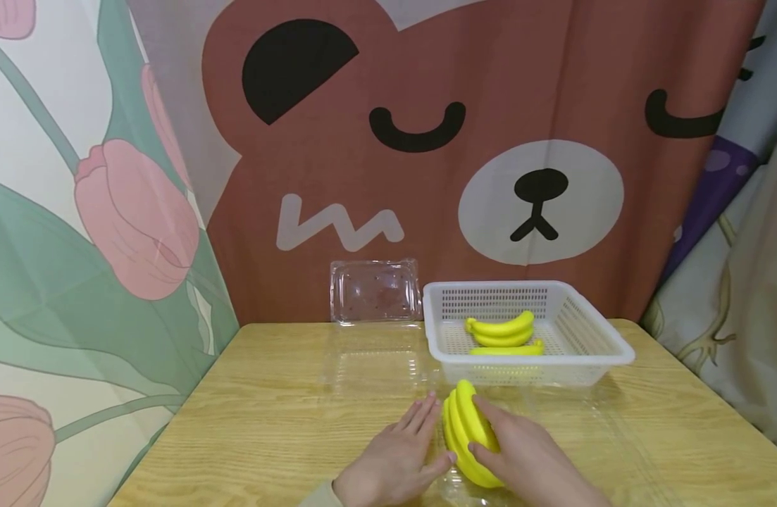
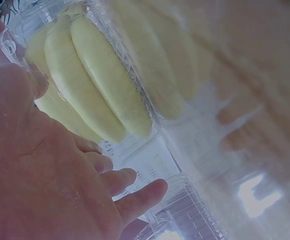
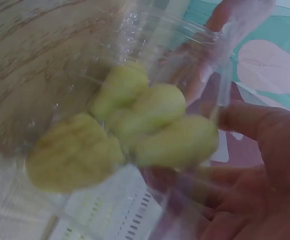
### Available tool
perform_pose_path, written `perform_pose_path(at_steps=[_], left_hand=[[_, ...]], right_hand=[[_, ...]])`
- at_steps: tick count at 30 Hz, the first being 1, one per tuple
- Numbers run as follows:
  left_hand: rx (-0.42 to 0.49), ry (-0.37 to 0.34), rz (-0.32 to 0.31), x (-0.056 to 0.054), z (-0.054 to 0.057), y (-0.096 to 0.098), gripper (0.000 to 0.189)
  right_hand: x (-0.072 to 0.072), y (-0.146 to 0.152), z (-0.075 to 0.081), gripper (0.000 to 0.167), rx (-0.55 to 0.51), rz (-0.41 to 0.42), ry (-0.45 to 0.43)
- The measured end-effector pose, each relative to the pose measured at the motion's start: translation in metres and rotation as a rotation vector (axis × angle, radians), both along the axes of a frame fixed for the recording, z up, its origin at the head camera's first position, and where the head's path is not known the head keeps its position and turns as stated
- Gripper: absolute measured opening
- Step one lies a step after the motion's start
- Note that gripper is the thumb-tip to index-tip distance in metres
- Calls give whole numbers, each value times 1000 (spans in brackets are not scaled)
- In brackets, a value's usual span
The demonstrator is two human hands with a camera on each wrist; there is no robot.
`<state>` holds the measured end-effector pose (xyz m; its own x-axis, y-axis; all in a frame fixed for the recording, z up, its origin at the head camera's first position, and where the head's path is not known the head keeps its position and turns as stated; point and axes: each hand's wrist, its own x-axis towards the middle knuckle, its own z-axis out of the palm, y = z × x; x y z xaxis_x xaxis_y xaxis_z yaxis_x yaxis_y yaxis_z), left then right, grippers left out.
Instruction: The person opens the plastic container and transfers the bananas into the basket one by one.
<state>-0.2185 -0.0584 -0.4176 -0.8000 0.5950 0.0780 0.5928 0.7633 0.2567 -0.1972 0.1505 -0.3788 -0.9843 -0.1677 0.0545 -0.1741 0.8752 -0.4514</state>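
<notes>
A bunch of yellow bananas (image 1: 467,436) sits in a clear plastic clamshell box low in the middle of the head view. My right hand (image 1: 527,451) grips the bunch from the right, thumb on the near side and fingers toward the far end. On the other side, my left hand (image 1: 394,451) has its fingers straight, its thumb and fingertips right at the box's left wall. The left wrist view shows the banana bunch (image 2: 94,80) inside the box, beyond that palm. In the right wrist view the bananas (image 3: 155,115) lie between thumb and fingers.
A white plastic basket (image 1: 527,359) with several bananas (image 1: 502,329) in it stands at the back right. Left of it, another clear clamshell box (image 1: 375,292) stands with its lid up against the bear-print curtain (image 1: 337,155). All rest on a wooden table (image 1: 249,422).
</notes>
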Motion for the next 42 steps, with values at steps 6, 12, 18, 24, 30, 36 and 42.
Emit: perform_pose_path(at_steps=[6, 12, 18, 24, 30, 36, 42], left_hand=[[3, -1, -5, 0, 0, 1, 78], [3, -22, -13, 0, 1, 1, 78], [-6, -39, -4, -1, -1, 2, 79], [-16, -52, 11, -1, -3, 3, 81], [-11, -33, 5, -1, -2, 2, 82], [-1, -23, 15, 1, 0, 3, 83], [0, -35, 9, 1, 0, 2, 84]], right_hand=[[-2, -4, -4, 76, -9, -24, 43], [-4, -5, -7, 78, -27, -18, 33], [-1, -5, -8, 78, -41, -10, 27], [6, -5, -6, 77, -43, -6, 57], [13, -3, 0, 78, -44, -13, 96], [19, -1, 6, 76, -52, -12, 134], [20, 0, 9, 74, -59, -24, 159]])
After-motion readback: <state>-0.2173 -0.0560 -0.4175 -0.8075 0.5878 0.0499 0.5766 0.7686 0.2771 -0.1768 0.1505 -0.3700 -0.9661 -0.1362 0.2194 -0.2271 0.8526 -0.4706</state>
